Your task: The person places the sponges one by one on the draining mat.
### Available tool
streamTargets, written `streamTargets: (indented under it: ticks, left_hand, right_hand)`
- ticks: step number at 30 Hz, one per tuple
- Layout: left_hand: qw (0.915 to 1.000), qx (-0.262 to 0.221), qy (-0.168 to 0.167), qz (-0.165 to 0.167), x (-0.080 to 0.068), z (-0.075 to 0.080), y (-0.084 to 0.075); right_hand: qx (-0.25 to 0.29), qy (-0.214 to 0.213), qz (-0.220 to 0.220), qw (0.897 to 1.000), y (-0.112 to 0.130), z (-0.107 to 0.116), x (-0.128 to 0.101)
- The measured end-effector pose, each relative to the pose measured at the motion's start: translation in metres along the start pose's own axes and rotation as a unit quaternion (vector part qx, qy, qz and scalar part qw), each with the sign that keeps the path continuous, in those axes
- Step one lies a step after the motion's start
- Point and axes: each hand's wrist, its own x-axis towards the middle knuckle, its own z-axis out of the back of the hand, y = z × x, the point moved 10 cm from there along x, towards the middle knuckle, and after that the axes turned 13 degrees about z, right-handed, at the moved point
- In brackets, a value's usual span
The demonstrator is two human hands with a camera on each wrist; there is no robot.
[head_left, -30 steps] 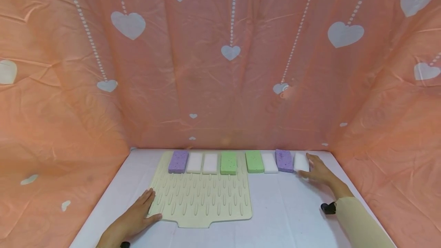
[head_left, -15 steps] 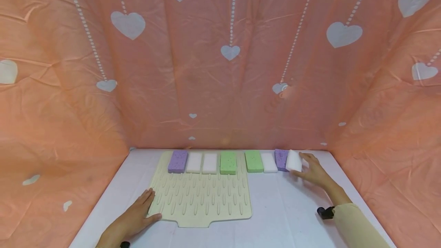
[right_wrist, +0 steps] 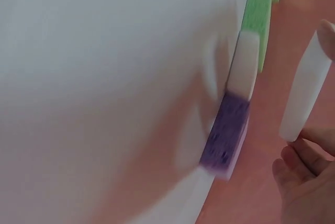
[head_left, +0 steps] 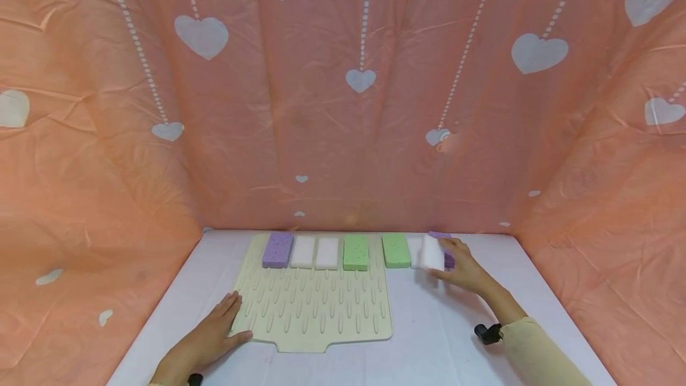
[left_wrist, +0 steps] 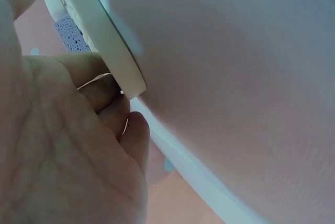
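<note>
- Pinching the white, rectangular, foam-like block [head_left: 432, 253] by its ends, thumb at one & fingers at the other, R hand [head_left: 460, 267] has it up off the white-covered table [head_left: 429, 332], tilted, nr the purple, porous, brick-shaped sponge [head_left: 449, 260].
- Slip: hold is ends only, so if thumb or fingertips slacken, block could swivel or drop.
- Squash: block looks soft; too tight a pinch would prob. bow it & let it spring free.
- Knock: R hand partly hides purple sponge in head view; a low knuckle might push it askew. Wrist view shows block apart from it.
- Snag: if block went low, its edge could catch the white, flat, rectangular pad [head_left: 415, 252] or the green, porous, brick-shaped sponge [head_left: 396, 251] & shove both out of line.
- Slide: L hand [head_left: 209, 335] isn't clenched, just fingers loosely at edge of the cream, ribbed, flat board [head_left: 316, 314]. A sideways push there may shift board, w/ the four-piece row [head_left: 327, 254] on it. Press force: can't tell.
</note>
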Motion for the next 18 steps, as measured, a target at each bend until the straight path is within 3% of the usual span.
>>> streamTargets:
  ticks: [12,18]
  left_hand:
    - [0.9999,-0.006,0.01,0.009,-0.001,0.002,-0.003]
    - [0.9997,-0.009,0.017,0.012,0.0,0.0,-0.001]
  right_hand:
    - [0.006,0.006,0.022,1.0,0.043,-0.031,0.018]
    - [-0.002,0.008,0.059,0.998,0.068,-0.05,0.024]
